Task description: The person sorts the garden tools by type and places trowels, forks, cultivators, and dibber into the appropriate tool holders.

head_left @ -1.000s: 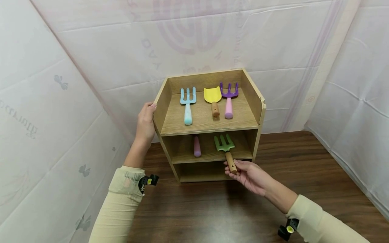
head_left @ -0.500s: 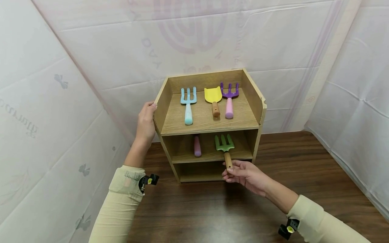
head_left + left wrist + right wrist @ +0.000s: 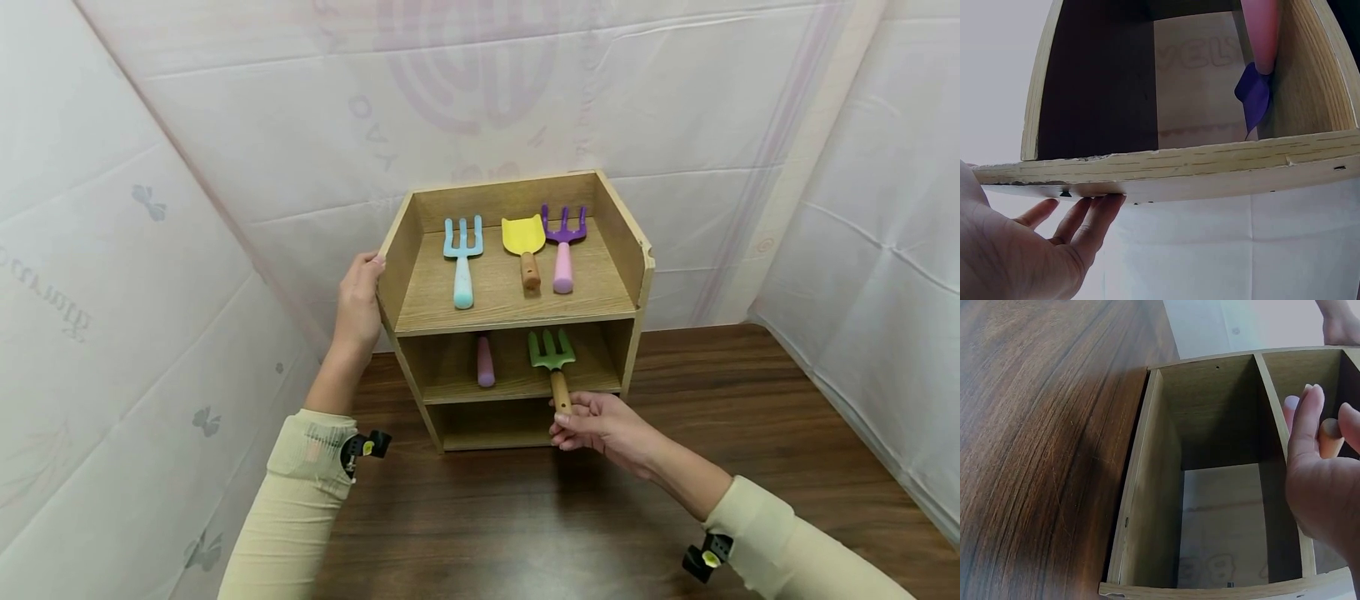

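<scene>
In the head view my right hand [image 3: 600, 427] pinches the wooden handle end of a green garden hand fork [image 3: 552, 357], thumb on top. The fork's tines point into the middle compartment of a small wooden shelf [image 3: 517, 390]. The right wrist view shows the handle end [image 3: 1330, 432] between thumb and fingers. My left hand [image 3: 360, 304] grips the upper edge of the shelf's left side panel; in the left wrist view its fingers [image 3: 1094, 228] lie against the panel's outer face. Left of the fork, a pink handle [image 3: 486, 362] lies in the same compartment, its head hidden from above.
On the top shelf lie a light blue hand fork [image 3: 463, 258], a yellow shovel [image 3: 525, 236] with a wooden handle and a purple hand fork [image 3: 564, 242] with a pink handle. The shelf stands on a dark wooden table [image 3: 480, 525] against sheeted walls [image 3: 720, 208].
My right hand has moved slightly left and its thumb now lies over the handle. The green fork's handle has swung left, so the fork points straighter inward. The left hand stays put.
</scene>
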Demonstrator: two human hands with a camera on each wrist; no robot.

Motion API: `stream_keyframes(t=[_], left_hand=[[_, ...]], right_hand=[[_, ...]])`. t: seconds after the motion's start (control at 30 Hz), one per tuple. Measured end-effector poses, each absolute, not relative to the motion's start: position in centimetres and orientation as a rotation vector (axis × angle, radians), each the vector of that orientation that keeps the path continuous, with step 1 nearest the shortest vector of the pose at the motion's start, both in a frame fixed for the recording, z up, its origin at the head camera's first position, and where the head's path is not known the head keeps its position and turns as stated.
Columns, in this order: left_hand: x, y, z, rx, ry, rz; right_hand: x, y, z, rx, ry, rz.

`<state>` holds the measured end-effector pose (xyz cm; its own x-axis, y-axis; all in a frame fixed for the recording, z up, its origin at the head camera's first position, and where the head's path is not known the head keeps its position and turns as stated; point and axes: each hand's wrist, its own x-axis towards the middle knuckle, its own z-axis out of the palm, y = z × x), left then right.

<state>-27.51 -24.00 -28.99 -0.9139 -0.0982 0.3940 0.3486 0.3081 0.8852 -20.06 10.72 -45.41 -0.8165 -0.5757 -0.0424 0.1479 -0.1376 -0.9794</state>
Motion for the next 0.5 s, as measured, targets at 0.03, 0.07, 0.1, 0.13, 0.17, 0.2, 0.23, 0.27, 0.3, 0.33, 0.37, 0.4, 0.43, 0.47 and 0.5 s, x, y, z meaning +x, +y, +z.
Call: stream_keyframes(t=[0.03, 0.07, 0.1, 0.13, 0.17, 0.2, 0.23, 0.27, 0.3, 0.33, 0.37, 0.4, 0.43, 0.47, 0.5], left_hand=[[-27.52, -24.02, -29.0, -0.224, -2.205, -1.64], [-27.52, -24.02, -29.01, -0.224, -2.205, -1.643], [-27.54, -24.04, -29.04, -0.224, -2.207, -1.642], [-27.57, -24.04, -29.06, -0.224, -2.208, -1.643], [-27.6, -24.06, -29.09, -0.224, -2.209, -1.638], [-27.62, -24.07, -29.12, -0.225, -2.209, -1.639], [-27.63, -24.06, -29.14, -0.226, -2.209, -1.639], [-27.63, -24.06, -29.15, -0.227, -2.209, -1.639], [-27.65, -24.07, -29.16, -0.226, -2.211, -1.637], [-27.65, -24.07, -29.17, -0.226, -2.212, -1.636], [-27.64, -24.06, -29.17, -0.226, -2.212, -1.634], [-27.64, -24.07, -29.17, -0.224, -2.212, -1.636], [-27.66, -24.08, -29.18, -0.223, -2.213, -1.636], [-27.65, -24.08, -29.18, -0.221, -2.215, -1.631], [-27.64, -24.07, -29.18, -0.218, -2.218, -1.625]], right_hand=[[-20.09, 10.67, -45.41, -0.469, 1.671, -1.999], [-20.11, 10.63, -45.41, -0.457, 1.683, -1.997], [-20.15, 10.6, -45.41, -0.445, 1.696, -1.996], [-20.18, 10.56, -45.41, -0.432, 1.706, -1.996], [-20.22, 10.52, -45.41, -0.422, 1.717, -1.996], [-20.26, 10.49, -45.41, -0.412, 1.724, -1.997], [-20.29, 10.45, -45.4, -0.402, 1.731, -1.997], [-20.32, 10.42, -45.39, -0.392, 1.737, -1.998], [-20.34, 10.38, -45.38, -0.383, 1.742, -1.999], [-20.37, 10.34, -45.36, -0.376, 1.749, -1.997], [-20.4, 10.3, -45.35, -0.371, 1.757, -1.995], [-20.43, 10.26, -45.34, -0.364, 1.768, -1.992], [-20.47, 10.22, -45.32, -0.356, 1.78, -1.989], [-20.51, 10.17, -45.31, -0.349, 1.797, -1.983], [-20.55, 10.13, -45.32, -0.34, 1.816, -1.976]])
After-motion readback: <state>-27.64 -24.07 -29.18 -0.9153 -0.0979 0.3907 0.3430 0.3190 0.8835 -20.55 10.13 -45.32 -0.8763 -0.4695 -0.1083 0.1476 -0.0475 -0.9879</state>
